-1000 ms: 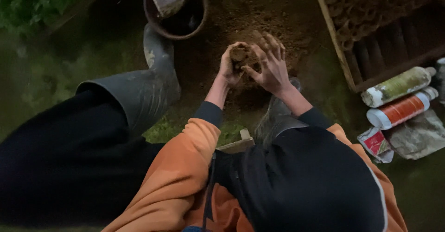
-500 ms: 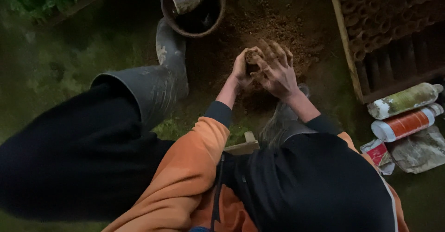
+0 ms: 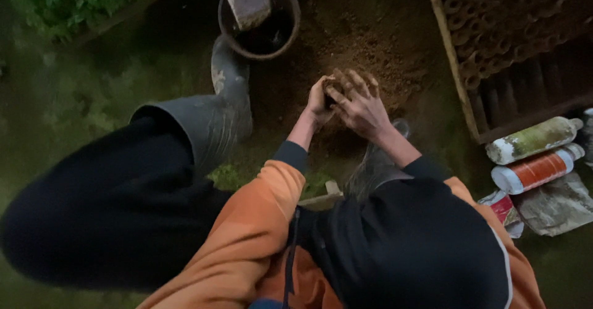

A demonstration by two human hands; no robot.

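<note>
Both hands meet over a mound of loose brown soil (image 3: 370,56) on the ground. The left hand (image 3: 319,101) is cupped and closed around a small dark object pressed between the palms; it is too hidden to name, though it looks like a small soil-filled pot or clod (image 3: 329,98). The right hand (image 3: 358,102) lies over it with fingers spread and bent, dusted with soil.

The likeliest slip, as I judge it, is soil spilling out between the spread fingers, since the right hand covers the object rather than clamping it. If the cupped left palm loosens, the object could drop onto the mound and break apart.

A grey rubber boot (image 3: 219,108) stands just left of the hands, and a second boot (image 3: 377,164) sits right under the right wrist, so an elbow could catch on a knee. A round bucket (image 3: 230,22) with a container inside stands beyond the left boot. To the right, a wooden-framed rack of dark tubes (image 3: 513,50) and two lying bottles (image 3: 534,158) are well apart from the hands. The dim light makes small spills hard to notice.
</note>
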